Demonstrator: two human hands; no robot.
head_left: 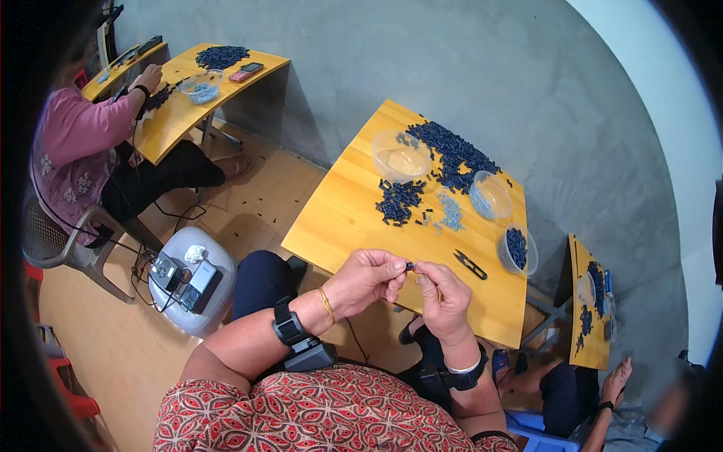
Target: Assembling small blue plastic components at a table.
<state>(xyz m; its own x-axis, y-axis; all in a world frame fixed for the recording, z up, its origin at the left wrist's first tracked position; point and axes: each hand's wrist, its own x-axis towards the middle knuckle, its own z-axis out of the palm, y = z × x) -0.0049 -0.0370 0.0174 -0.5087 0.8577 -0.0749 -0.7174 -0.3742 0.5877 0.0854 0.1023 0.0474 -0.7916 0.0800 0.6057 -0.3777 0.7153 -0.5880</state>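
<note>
Just over the near edge of the wooden table (339, 241), my left hand (367, 280) and my right hand (444, 295) meet fingertip to fingertip. Both are closed in a pinch on one small dark blue tube-like piece (410, 266), mostly covered by the fingers. Black thread snips (471, 264) lie on the table, right of my hands. Farther off are a small pile of dark pieces (398, 202) and a scatter of pale blue-grey bits (452, 212). A larger heap of dark pieces (456, 154) spreads along the far edge.
Clear plastic bowls stand on the table: one nearly empty (401, 157), one with pale bits (486, 202), one with dark pieces (517, 248). At left, a co-worker (86, 139) sits at another table; a white stool (194, 301) holds devices and cables. Another person's table (584, 301) is right.
</note>
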